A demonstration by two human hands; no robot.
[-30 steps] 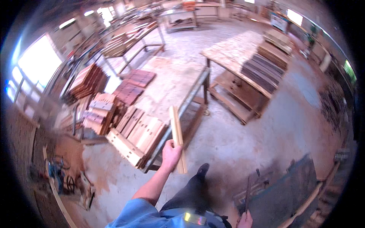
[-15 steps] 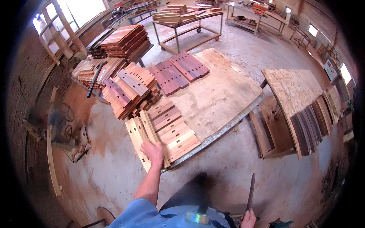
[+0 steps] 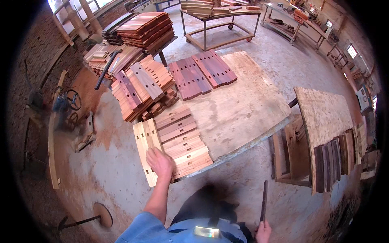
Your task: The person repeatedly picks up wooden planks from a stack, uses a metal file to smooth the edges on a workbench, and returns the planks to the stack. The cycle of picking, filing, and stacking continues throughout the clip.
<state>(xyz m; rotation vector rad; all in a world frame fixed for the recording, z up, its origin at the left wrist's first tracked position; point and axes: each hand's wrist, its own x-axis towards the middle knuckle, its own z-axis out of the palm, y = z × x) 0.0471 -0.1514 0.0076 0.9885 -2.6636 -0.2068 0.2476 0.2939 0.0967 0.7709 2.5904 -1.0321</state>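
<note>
My left hand (image 3: 160, 163) rests with bent fingers on a pale wooden board (image 3: 153, 139) at the table's near left. Another pale slotted board (image 3: 141, 139) lies beside it, reaching past the table's edge. To the right is a row of slotted boards (image 3: 187, 146), pale at the near end and browner farther back. Low at the right, away from the table, my right hand (image 3: 263, 232) is closed round a thin dark wooden strip (image 3: 264, 200), which points up. The underside of my left fingers is hidden.
Dark reddish slotted boards (image 3: 202, 73) lie on the plywood tabletop (image 3: 243, 109). Left of them are stacked boards (image 3: 142, 87) and a hammer (image 3: 107, 69). A second plywood-topped stand (image 3: 324, 111) with dark strips stands right. A wheeled frame table (image 3: 221, 20) is behind.
The pale board under my left hand, raised and slanting before, now lies flatter against its neighbour. My right hand still holds the dark strip. The whole view has shifted slightly.
</note>
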